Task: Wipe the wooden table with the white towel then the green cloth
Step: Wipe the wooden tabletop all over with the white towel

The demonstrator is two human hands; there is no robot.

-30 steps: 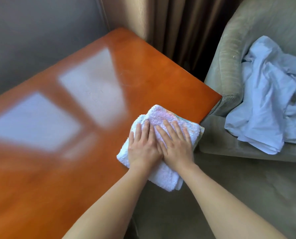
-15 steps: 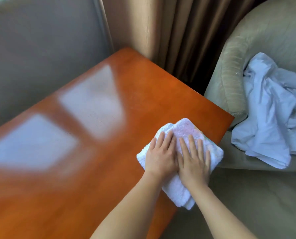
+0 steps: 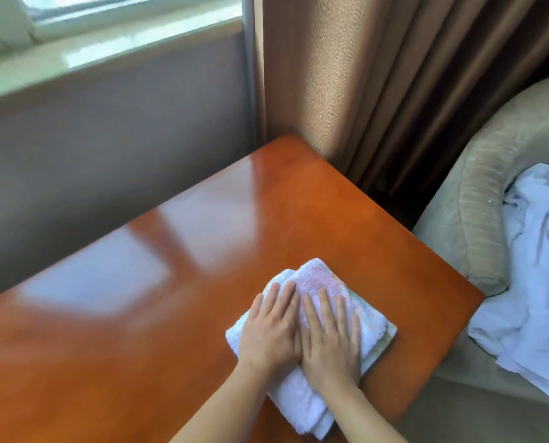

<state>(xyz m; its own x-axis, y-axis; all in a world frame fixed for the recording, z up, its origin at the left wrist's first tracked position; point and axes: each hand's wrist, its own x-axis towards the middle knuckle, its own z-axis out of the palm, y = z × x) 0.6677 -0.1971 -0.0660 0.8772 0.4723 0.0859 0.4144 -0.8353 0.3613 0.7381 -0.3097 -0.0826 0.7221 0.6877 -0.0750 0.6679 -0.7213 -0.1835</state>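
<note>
towel: we had the folded white towel (image 3: 311,343) lying flat on the wooden table (image 3: 177,314), toward the near right part of the top, with its near corner reaching the table's front edge

left hand: our left hand (image 3: 271,329) lay palm-down on the left half of the towel, fingers straight and together, pressing rather than gripping anything

right hand: our right hand (image 3: 330,340) was flat on the towel too, right beside the left one with the two touching along the inner edges, fingers stretched out and holding nothing

green cloth: there was a thin greenish edge (image 3: 385,343) peeking out under the towel's right side, might've been the green cloth, honestly too little showed to say

table: glossy orange-brown top with pale window glare across the left part

armchair: a beige armchair (image 3: 481,238) stood just beside the table's right edge, with a crumpled white sheet (image 3: 535,270) piled on its seat

background: brown curtain (image 3: 378,84) hung behind the table's far corner, window sill (image 3: 107,52) up at the left
</note>
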